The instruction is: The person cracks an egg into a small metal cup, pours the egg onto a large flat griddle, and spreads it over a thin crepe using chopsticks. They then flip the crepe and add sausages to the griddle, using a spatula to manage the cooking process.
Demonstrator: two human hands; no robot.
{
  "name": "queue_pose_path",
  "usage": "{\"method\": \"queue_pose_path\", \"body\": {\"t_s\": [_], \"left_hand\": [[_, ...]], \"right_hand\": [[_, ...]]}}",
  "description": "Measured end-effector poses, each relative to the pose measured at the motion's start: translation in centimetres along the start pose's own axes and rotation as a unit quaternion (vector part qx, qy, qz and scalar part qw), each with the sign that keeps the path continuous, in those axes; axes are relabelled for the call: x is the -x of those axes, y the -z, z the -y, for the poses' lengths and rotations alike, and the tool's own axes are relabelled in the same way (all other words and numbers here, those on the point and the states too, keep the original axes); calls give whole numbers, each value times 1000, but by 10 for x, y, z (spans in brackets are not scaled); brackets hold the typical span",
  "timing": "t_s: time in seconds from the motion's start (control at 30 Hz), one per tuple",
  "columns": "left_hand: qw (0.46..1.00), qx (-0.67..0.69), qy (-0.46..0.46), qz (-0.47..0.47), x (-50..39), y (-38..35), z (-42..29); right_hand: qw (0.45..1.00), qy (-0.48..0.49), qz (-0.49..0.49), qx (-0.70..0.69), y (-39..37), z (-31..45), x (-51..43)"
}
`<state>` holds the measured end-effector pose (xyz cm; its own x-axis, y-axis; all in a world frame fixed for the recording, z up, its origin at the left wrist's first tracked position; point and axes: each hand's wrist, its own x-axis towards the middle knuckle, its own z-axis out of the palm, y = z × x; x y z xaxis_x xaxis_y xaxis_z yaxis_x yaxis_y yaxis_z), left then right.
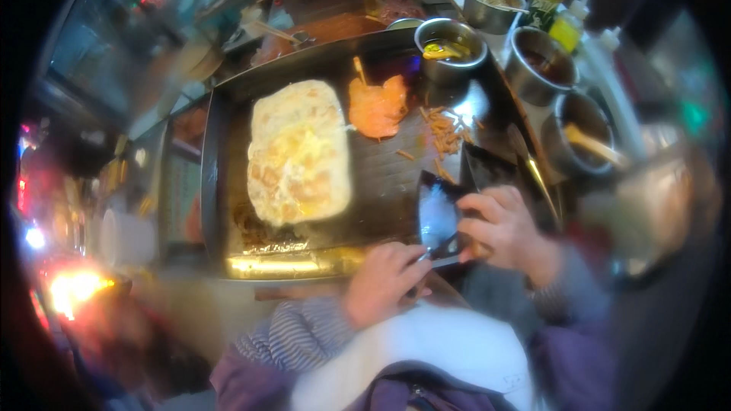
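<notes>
At the front right of a dark metal griddle (377, 200), my left hand (388, 282) grips a metal scraper (438, 217) whose wide blade rests toward the griddle surface. My right hand (505, 231) is closed around a second dark scraper (485, 166), its fingers close beside the first blade. Both handles are mostly hidden by the fingers. Just beyond the blades lies a loose pile of brown fried strips (445, 131). An orange meat slice (377, 105) on a stick lies farther back. To the left, a rectangular flatbread (300, 154) with egg spread over it lies flat.
A metal pot with yellow oil (451, 48) stands on the griddle's back right corner. Several sauce pots, one being a steel pot with a wooden handle (582, 134), line the right side. A long-handled brush (534, 168) lies along the right edge. Squeeze bottles (568, 25) stand behind.
</notes>
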<state>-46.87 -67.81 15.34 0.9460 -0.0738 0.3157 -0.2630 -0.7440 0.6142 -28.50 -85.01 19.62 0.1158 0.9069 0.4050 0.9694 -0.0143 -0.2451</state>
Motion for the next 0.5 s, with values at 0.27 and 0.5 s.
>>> {"method": "queue_pose_path", "body": {"t_s": [0.27, 0.5], "left_hand": [[979, -163, -79, 88, -18, -22, -3], [957, -282, -63, 27, -96, 46, 98]], "right_hand": [[987, -161, -16, 3, -11, 11, 59], [985, -172, 25, 9, -8, 9, 80]]}}
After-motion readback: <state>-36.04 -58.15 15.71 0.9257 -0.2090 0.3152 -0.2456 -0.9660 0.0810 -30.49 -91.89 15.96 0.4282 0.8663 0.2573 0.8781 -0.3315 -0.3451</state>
